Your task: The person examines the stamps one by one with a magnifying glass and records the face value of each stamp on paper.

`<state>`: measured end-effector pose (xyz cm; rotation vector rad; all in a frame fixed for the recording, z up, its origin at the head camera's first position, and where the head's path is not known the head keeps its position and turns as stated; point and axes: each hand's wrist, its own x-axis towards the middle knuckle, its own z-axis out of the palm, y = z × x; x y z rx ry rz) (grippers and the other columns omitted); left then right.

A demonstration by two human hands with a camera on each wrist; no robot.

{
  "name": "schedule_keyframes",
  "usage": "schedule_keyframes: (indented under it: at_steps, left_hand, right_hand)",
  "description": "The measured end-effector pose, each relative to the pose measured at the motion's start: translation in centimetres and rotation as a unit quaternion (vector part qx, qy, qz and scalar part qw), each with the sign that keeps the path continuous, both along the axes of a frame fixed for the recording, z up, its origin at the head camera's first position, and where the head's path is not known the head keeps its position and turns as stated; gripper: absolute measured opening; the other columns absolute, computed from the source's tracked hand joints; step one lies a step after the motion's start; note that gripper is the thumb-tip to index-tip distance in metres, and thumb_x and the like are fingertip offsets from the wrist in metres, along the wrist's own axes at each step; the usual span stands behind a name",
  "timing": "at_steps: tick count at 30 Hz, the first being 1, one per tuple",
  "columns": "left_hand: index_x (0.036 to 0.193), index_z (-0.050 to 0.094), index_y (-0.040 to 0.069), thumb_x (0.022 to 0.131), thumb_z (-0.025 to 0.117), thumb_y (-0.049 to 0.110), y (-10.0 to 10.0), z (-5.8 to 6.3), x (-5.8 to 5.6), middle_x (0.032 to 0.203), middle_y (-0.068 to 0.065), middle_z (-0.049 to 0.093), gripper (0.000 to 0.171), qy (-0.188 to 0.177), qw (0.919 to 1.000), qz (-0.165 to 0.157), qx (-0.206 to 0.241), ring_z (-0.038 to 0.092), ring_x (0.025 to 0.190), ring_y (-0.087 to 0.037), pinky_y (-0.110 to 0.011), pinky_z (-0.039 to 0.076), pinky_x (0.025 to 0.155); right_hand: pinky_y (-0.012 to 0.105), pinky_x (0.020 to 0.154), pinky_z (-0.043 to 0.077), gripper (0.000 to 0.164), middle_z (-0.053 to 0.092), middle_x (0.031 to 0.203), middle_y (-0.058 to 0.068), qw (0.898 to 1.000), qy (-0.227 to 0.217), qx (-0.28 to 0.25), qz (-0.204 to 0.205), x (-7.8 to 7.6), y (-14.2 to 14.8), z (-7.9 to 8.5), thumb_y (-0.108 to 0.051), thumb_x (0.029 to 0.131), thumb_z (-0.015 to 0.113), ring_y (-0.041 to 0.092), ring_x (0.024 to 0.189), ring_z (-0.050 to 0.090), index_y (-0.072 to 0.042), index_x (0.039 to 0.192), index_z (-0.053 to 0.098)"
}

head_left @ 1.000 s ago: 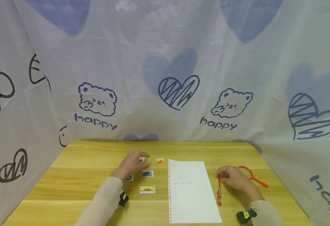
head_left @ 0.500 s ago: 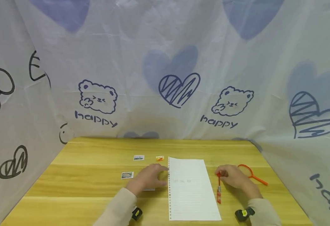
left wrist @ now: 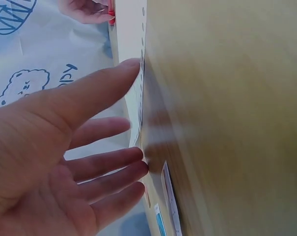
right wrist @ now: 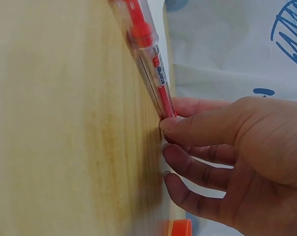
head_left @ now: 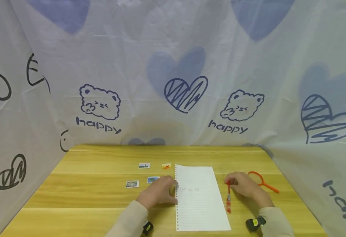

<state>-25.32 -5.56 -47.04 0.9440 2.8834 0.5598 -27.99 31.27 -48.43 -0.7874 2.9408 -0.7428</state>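
A sheet of lined, hole-edged paper [head_left: 202,207] with faint writing lies in the middle of the table. At its left edge is my left hand [head_left: 158,191], thumb and fingers extended; in the left wrist view the thumb tip meets the punched edge of the paper. My right hand [head_left: 245,187], right of the sheet, pinches the end of a red pen [head_left: 228,199] between thumb and index finger. The capped end of the pen [right wrist: 143,34] points toward the near side. Its clear barrel shows a red refill.
Several stamps lie left of the paper: a grey one [head_left: 144,165], a yellow-red one [head_left: 166,166], a greenish one [head_left: 132,184] and a blue one [head_left: 153,179] partly behind the left hand. An orange-red magnifying glass [head_left: 270,188] lies behind the right hand. A printed curtain [head_left: 149,112] encloses the table.
My left hand has moved right and nearer, from over the stamps to the paper's left edge, uncovering the grey and greenish stamps. The right hand stays on the pen.
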Motion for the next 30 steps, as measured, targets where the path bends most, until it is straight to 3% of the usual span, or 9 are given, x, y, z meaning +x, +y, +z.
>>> schedule_keyframes:
  at_steps: [4, 9, 17, 30]
  left_hand:
    - [0.110, 0.077, 0.006, 0.071, 0.094, 0.028, 0.11, -0.03, 0.13, 0.103, -0.005, 0.074, 0.048, 0.006, 0.9999, 0.002, -0.012, 0.063, 0.089, -0.013, -0.030, 0.058, 0.084]
    - [0.116, 0.076, 0.005, 0.071, 0.094, 0.028, 0.22, 0.15, 0.32, 0.112, -0.008, 0.075, 0.053, -0.002, 0.9996, 0.019, -0.020, 0.068, 0.099, -0.020, -0.034, 0.059, 0.092]
    - [0.118, 0.075, 0.003, 0.072, 0.094, 0.025, 0.31, 0.41, 0.52, 0.116, -0.009, 0.075, 0.054, -0.015, 0.9995, 0.023, -0.014, 0.069, 0.105, -0.024, -0.037, 0.058, 0.097]
    - [0.121, 0.072, 0.005, 0.073, 0.093, 0.026, 0.21, 0.32, 0.70, 0.124, -0.009, 0.073, 0.056, -0.028, 0.9989, 0.038, -0.009, 0.067, 0.115, -0.028, -0.041, 0.055, 0.105]
  right_hand:
    - [0.026, 0.070, 0.052, 0.018, 0.071, 0.087, 0.001, 1.000, 0.007, 0.008, 0.000, 0.05, -0.14, 0.08, 0.004, 0.087, 0.074, 0.009, 0.080, 0.060, -0.011, 0.097, 0.073]
    - [0.028, 0.072, 0.054, 0.019, 0.070, 0.089, 0.001, 1.000, 0.011, 0.009, 0.000, 0.04, -0.41, 0.03, 0.006, 0.086, 0.073, 0.013, 0.082, 0.062, -0.011, 0.095, 0.071]
    - [0.024, 0.069, 0.049, 0.022, 0.068, 0.084, 0.005, 1.000, 0.003, -0.006, -0.003, -0.01, -0.37, -0.11, 0.010, 0.084, 0.073, 0.008, 0.079, 0.056, -0.011, 0.090, 0.070]
    - [0.019, 0.062, 0.041, 0.022, 0.061, 0.074, -0.004, 1.000, 0.025, 0.000, 0.010, 0.11, -0.62, -0.35, 0.009, 0.085, 0.071, -0.001, 0.070, 0.045, -0.012, 0.089, 0.066]
